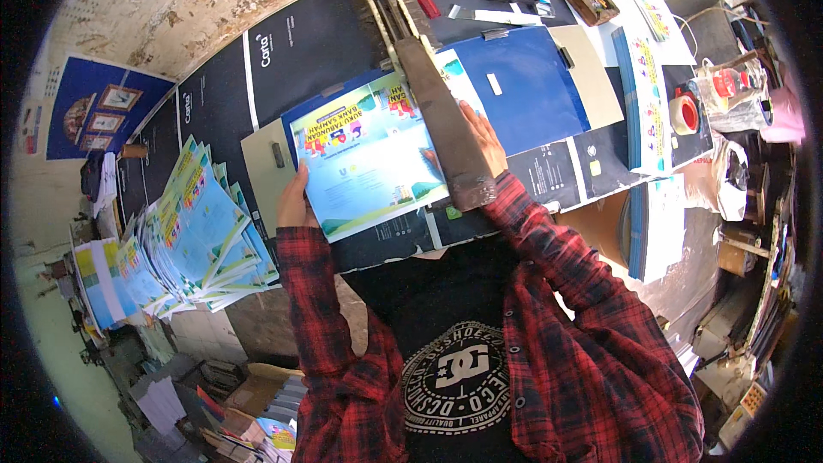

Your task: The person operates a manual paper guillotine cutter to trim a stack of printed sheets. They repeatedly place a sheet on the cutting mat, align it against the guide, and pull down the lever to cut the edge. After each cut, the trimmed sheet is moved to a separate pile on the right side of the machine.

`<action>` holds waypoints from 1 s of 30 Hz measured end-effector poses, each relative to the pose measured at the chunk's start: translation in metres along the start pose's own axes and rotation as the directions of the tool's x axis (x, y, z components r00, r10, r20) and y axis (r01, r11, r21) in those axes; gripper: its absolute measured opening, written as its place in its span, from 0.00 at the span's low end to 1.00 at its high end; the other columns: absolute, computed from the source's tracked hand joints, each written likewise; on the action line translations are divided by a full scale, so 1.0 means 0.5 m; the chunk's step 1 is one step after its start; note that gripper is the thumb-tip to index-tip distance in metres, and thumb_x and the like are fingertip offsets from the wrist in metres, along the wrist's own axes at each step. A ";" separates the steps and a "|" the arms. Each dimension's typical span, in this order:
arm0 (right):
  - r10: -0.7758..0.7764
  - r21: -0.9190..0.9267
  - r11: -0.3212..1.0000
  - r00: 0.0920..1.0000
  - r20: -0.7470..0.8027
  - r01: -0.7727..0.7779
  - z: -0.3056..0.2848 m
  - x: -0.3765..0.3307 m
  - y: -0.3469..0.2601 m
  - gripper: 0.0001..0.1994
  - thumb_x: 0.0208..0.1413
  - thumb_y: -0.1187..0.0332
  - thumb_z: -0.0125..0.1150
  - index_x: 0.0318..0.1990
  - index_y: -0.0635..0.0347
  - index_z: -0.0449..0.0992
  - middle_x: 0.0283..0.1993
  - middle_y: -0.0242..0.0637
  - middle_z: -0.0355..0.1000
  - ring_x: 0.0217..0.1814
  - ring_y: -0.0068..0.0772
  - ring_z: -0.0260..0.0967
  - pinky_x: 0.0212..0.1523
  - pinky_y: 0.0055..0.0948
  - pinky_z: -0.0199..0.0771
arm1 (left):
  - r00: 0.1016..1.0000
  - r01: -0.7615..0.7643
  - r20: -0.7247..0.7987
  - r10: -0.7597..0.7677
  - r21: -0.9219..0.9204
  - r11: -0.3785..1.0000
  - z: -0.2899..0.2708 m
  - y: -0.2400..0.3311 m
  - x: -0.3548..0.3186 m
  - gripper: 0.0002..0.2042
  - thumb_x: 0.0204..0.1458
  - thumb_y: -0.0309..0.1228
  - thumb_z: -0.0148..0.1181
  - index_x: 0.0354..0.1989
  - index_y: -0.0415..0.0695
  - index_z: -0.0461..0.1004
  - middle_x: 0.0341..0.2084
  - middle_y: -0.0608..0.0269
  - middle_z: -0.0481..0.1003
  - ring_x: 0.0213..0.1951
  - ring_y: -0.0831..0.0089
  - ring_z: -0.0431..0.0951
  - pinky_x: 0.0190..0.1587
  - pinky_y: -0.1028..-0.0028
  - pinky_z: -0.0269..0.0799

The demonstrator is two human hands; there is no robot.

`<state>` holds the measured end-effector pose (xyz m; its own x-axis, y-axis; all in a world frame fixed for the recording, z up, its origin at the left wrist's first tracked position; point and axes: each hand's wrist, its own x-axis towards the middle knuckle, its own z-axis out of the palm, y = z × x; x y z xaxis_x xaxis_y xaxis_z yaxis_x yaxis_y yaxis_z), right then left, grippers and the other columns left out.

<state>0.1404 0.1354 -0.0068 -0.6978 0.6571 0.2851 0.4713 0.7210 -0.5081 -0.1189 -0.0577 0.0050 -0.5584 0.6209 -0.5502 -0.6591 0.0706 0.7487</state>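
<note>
On the far left, a fanned heap of colourful printed booklets [206,240] spreads over the end of the black-covered table [317,43]. To its right, your left hand [296,199] comes up from a red plaid sleeve; its fingers are close together, slightly bent, and touch the left edge of a light-blue printed sheet [369,176]. Whether they pinch that edge or only rest against it, you cannot tell from here. The sheet lies tilted in front of you near the table's middle, over a blue board, and its right part passes beneath a long dark bar [450,129] slanting toward you. Just right of the bar is your right hand [486,141], partly covered by it, fingers stretched out nearly straight and side by side, laid flat rather than clenched; what looks like the thumb tip shows left of the bar, on the sheet. Further right lie a blue panel [544,90], a tall stack of booklets [643,107] and, at the far side, a red tape roll [683,113].
</note>
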 end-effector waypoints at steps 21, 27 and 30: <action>0.039 -0.176 0.984 0.997 0.060 -0.028 -0.036 0.004 0.036 0.35 0.56 0.53 0.59 0.69 0.54 0.59 0.74 0.42 0.54 0.76 0.41 0.49 0.73 0.49 0.45 | 0.953 -0.034 -0.281 0.112 0.269 0.963 0.050 -0.010 0.045 0.11 0.54 0.28 0.65 0.42 0.35 0.77 0.31 0.61 0.80 0.25 0.76 0.79 0.25 0.77 0.74; 0.009 -0.274 0.962 0.997 0.077 0.013 -0.015 -0.003 0.046 0.38 0.52 0.58 0.60 0.71 0.53 0.55 0.76 0.40 0.49 0.78 0.41 0.44 0.74 0.46 0.43 | 0.839 -0.260 -0.206 0.504 0.662 0.703 0.050 0.000 0.027 0.14 0.53 0.30 0.66 0.46 0.38 0.76 0.39 0.53 0.79 0.37 0.64 0.80 0.38 0.67 0.76; -0.011 -0.257 0.966 1.000 0.013 0.014 -0.011 -0.011 0.058 0.36 0.54 0.61 0.56 0.71 0.52 0.54 0.76 0.36 0.48 0.78 0.38 0.43 0.75 0.45 0.43 | 0.437 -0.452 0.409 0.801 0.870 -0.198 0.118 -0.055 -0.015 0.23 0.52 0.36 0.64 0.56 0.40 0.72 0.53 0.50 0.73 0.55 0.53 0.73 0.57 0.55 0.66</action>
<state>0.1610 0.1538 -0.0187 -0.7100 0.6463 0.2796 0.5845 0.7623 -0.2779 -0.0668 -0.0181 0.0103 -0.5657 0.6475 0.5106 0.8210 0.3842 0.4223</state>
